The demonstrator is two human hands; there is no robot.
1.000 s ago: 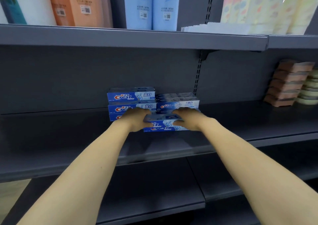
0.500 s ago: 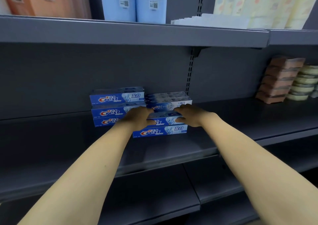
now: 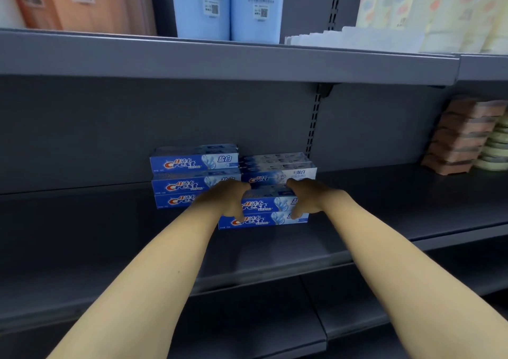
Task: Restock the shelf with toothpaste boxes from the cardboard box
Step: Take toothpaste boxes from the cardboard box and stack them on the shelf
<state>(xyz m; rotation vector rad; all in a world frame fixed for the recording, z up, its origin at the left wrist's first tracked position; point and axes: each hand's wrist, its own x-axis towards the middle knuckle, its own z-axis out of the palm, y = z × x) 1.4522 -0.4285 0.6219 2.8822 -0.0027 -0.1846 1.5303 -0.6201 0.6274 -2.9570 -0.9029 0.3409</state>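
Blue "Crest" toothpaste box (image 3: 261, 206); left hand (image 3: 225, 198), right hand (image 3: 308, 198) grip it.

A shop aisle. Grey metal shelving (image 3: 247, 64) with slotted uprights runs above both hands, carrying barcoded packs (image 3: 228, 7), while stacked retail toothpaste boxes (image 3: 192, 161) sit just beyond the fingers.
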